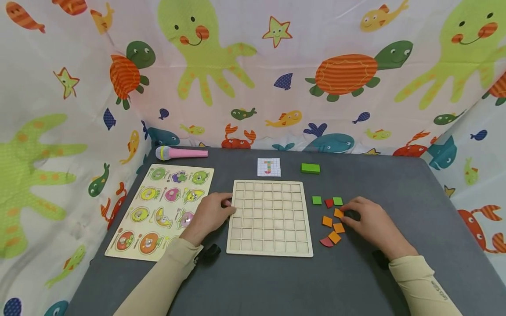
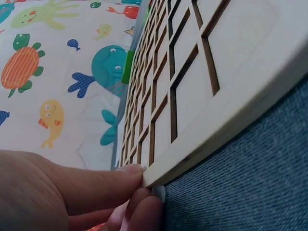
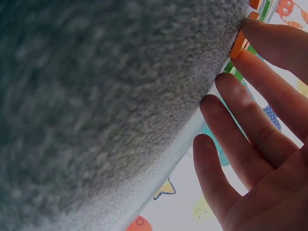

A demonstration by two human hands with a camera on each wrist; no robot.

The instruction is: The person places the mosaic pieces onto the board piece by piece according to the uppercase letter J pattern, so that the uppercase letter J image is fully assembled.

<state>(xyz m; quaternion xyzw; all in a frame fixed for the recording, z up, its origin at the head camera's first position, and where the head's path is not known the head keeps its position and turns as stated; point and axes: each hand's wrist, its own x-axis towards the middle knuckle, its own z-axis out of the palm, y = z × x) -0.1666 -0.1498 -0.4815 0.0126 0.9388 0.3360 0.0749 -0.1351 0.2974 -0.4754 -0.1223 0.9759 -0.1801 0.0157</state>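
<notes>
At the left edge of a pale wooden grid board point(image 1: 270, 218), my left hand point(image 1: 209, 216) pinches the rim. The left wrist view shows the thumb point(image 2: 103, 185) over the board's corner and curled fingers below it. My right hand point(image 1: 369, 226) holds an orange square tile point(image 1: 338, 213) between thumb and index finger, low at the table. In the right wrist view that orange tile point(image 3: 238, 44) shows between the two fingertips, with the other fingers spread. Around it lie several more orange tiles point(image 1: 327, 221), green square tiles point(image 1: 316, 200), a red piece point(image 1: 329, 203) and a red rounded piece point(image 1: 326, 242).
Behind the board lie a pattern card point(image 1: 269, 167) with a coloured J shape and a green block point(image 1: 310, 168). A fruit picture board point(image 1: 134, 237) lies at the left, partly under my left arm, with a pink toy microphone point(image 1: 186, 152) behind it. A sea-animal curtain point(image 1: 245, 118) borders the grey table.
</notes>
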